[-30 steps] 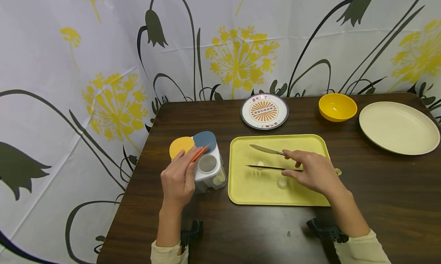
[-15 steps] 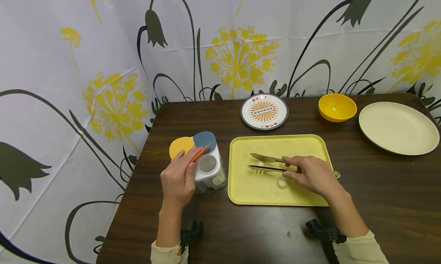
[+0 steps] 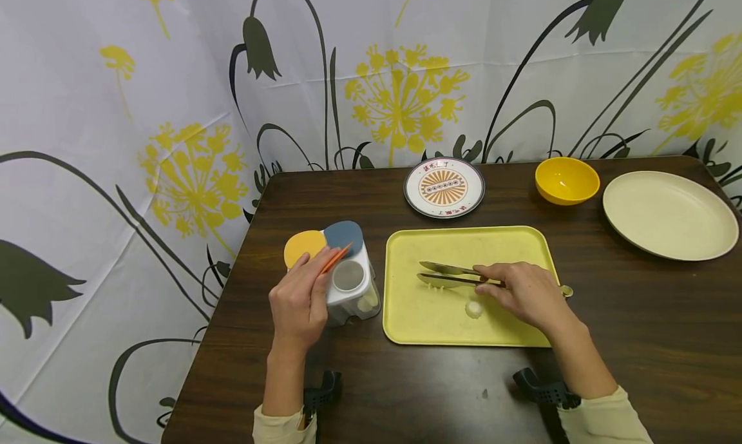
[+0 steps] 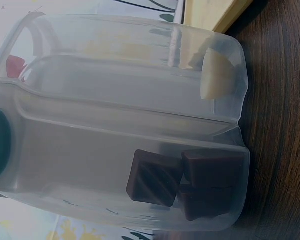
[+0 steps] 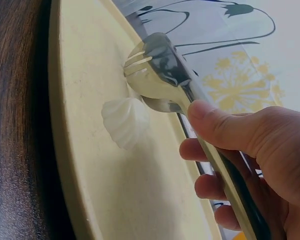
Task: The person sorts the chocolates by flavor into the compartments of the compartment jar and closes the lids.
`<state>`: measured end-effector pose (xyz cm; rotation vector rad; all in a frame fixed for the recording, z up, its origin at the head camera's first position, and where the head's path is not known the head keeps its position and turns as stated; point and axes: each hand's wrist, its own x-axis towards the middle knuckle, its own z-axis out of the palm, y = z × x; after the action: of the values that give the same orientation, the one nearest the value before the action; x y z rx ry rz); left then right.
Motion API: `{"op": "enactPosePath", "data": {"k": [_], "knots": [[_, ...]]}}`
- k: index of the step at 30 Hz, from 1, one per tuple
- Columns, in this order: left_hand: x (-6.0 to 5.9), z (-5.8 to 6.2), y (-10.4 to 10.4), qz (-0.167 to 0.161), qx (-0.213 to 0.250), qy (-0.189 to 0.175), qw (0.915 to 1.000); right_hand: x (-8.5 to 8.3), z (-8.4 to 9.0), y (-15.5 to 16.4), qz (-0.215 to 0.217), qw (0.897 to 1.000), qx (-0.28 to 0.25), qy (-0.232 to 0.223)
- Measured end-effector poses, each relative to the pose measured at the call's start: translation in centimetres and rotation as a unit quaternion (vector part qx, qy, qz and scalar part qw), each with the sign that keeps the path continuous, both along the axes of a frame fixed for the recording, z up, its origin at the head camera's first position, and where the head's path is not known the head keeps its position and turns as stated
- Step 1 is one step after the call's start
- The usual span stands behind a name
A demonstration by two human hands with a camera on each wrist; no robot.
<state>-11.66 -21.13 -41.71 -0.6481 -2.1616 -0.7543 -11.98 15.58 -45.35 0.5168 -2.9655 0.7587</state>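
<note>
My right hand (image 3: 518, 294) grips metal tongs (image 3: 449, 274) over the yellow tray (image 3: 406, 315), thumb on the upper arm (image 5: 217, 122). The tongs' tips (image 5: 147, 62) are nearly together near the tray's middle. A small white candy (image 3: 474, 308) lies on the tray just beside that hand; in the right wrist view the white candy (image 5: 125, 120) sits just below the tongs' tips. My left hand (image 3: 298, 302) holds a clear multi-compartment container (image 3: 350, 289) with its blue, yellow and orange lids flipped up. Brown chocolate squares (image 4: 187, 182) and a pale piece (image 4: 215, 75) lie inside the container (image 4: 115, 125).
A patterned plate (image 3: 444, 187), a yellow bowl (image 3: 567, 180) and a large cream plate (image 3: 669, 213) stand along the table's far side. The dark wooden table (image 3: 637, 328) ends at a flower-printed curtain on the left and back.
The tongs have closed from wide apart to almost together. My right hand has shifted slightly left on the tray. My left hand and the container stay still.
</note>
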Motion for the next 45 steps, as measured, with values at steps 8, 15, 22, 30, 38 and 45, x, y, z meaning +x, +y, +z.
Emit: {"op": "enactPosePath", "data": {"k": [8,15,22,30,38,45], "knots": [[0.0,0.0,0.0,0.002,-0.002,-0.002,1.0000,0.0,-0.2,0.2,0.001,0.999,-0.009,0.050],[0.1,0.1,0.0,0.001,-0.001,-0.003,1.0000,0.3,0.8,0.5,0.004,0.990,-0.043,0.133],[0.0,0.1,0.0,0.000,-0.001,-0.001,1.0000,0.7,2.9,0.1,0.026,0.978,-0.060,0.199],[0.1,0.0,0.0,0.003,-0.002,-0.003,1.0000,1.3,5.4,-1.0,0.067,0.965,-0.098,0.232],[0.1,-0.1,-0.1,0.003,-0.002,-0.006,1.0000,1.5,7.5,-3.2,0.121,0.949,-0.113,0.269],[0.0,-0.1,0.0,-0.001,-0.001,-0.002,1.0000,1.4,7.9,-5.5,0.150,0.936,-0.116,0.296]]}}
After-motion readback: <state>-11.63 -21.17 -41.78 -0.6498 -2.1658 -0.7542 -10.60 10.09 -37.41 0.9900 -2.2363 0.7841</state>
